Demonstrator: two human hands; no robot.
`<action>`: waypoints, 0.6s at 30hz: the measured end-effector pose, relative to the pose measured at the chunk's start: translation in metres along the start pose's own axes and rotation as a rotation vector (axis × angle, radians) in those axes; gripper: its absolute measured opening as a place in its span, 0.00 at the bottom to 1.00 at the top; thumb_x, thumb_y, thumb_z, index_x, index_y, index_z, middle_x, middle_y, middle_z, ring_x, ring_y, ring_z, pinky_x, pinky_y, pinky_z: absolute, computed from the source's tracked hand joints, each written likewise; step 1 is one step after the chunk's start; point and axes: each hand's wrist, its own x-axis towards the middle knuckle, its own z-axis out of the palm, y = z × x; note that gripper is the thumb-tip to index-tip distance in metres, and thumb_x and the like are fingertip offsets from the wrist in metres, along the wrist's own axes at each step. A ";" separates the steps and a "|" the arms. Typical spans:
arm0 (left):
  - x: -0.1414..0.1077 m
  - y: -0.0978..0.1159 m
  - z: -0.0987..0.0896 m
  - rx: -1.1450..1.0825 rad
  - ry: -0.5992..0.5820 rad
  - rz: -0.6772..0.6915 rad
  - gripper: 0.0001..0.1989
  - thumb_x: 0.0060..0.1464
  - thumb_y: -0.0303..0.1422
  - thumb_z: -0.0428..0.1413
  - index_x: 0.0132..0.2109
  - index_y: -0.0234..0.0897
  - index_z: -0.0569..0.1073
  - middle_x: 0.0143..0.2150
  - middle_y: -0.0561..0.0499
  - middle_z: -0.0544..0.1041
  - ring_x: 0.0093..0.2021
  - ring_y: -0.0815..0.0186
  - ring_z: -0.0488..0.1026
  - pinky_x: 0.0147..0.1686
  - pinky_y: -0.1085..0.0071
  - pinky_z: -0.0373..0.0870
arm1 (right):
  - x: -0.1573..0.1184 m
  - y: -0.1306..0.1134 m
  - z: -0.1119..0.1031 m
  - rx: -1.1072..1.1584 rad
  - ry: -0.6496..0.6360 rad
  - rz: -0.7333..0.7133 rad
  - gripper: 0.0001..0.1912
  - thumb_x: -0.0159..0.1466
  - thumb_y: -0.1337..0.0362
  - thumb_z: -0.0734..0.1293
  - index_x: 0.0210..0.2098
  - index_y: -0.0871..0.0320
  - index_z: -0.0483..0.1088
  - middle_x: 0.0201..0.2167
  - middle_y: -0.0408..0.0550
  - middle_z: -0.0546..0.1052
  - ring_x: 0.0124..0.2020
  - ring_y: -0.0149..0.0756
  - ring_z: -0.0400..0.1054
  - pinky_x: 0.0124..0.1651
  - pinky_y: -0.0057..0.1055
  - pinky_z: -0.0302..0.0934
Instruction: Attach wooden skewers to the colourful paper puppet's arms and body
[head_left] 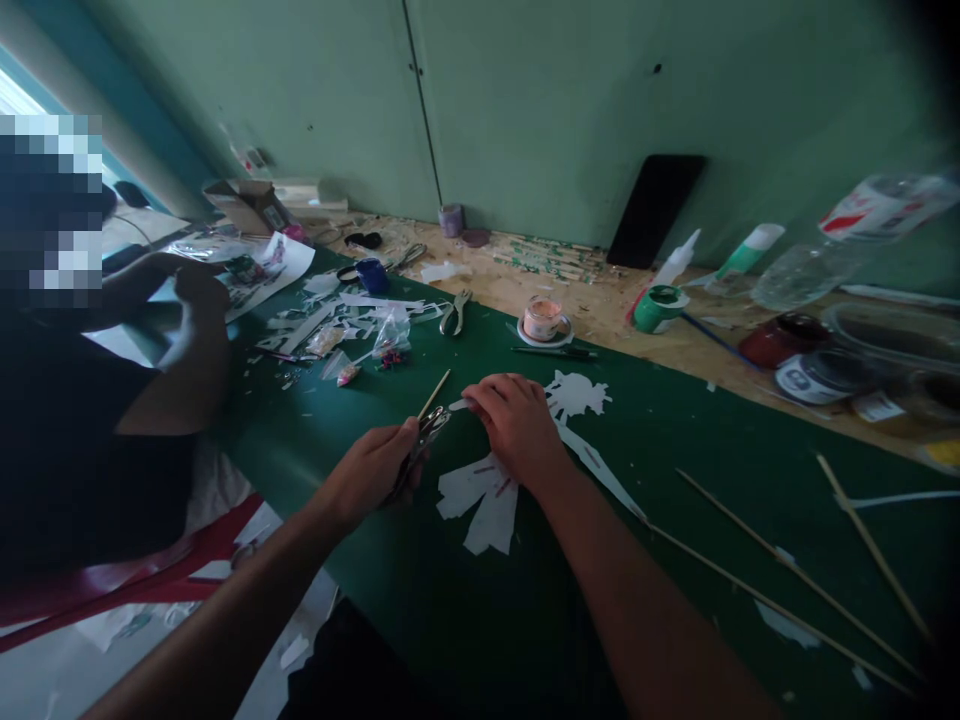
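My left hand is wrapped round a metal hole punch, whose jaws point up and right. A thin wooden stick shows just beyond the jaws. My right hand has its fingers bent together over a small white strip, whose left end reaches the punch's jaws. Below the right hand, a white cut-out with reddish marks lies on the green mat. Another white cut-out with a jagged outline is to the right, above a long white strip.
A person works at the left. Several sticks lie at the right. Ahead are an open orange paint jar, pliers, scraps and small bags. Along the wall stand paint jars, bottles and a black tablet.
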 end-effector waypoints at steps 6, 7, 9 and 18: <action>0.010 0.000 -0.003 0.046 0.022 -0.019 0.27 0.57 0.55 0.44 0.31 0.34 0.68 0.20 0.54 0.70 0.17 0.70 0.67 0.16 0.75 0.60 | 0.000 -0.001 -0.003 -0.008 -0.007 -0.006 0.13 0.70 0.62 0.56 0.48 0.51 0.70 0.46 0.47 0.73 0.49 0.40 0.62 0.52 0.38 0.49; 0.010 0.001 -0.004 0.057 0.026 -0.017 0.26 0.57 0.55 0.44 0.31 0.34 0.68 0.20 0.54 0.70 0.17 0.70 0.66 0.16 0.75 0.60 | 0.000 -0.001 -0.003 -0.008 -0.006 -0.003 0.13 0.70 0.62 0.56 0.47 0.51 0.70 0.46 0.47 0.73 0.49 0.40 0.62 0.52 0.39 0.49; 0.009 0.003 -0.005 0.074 0.024 -0.010 0.26 0.57 0.54 0.45 0.30 0.34 0.68 0.19 0.53 0.69 0.16 0.70 0.66 0.15 0.75 0.59 | 0.000 -0.001 -0.003 -0.006 -0.007 -0.005 0.13 0.70 0.63 0.56 0.47 0.51 0.70 0.46 0.47 0.73 0.49 0.40 0.62 0.52 0.38 0.49; 0.010 0.010 -0.009 0.212 0.036 0.051 0.25 0.59 0.51 0.44 0.28 0.34 0.69 0.18 0.52 0.71 0.16 0.68 0.67 0.17 0.74 0.59 | 0.000 0.001 -0.003 0.007 -0.017 -0.010 0.13 0.70 0.64 0.57 0.47 0.50 0.70 0.46 0.48 0.73 0.49 0.40 0.62 0.51 0.39 0.48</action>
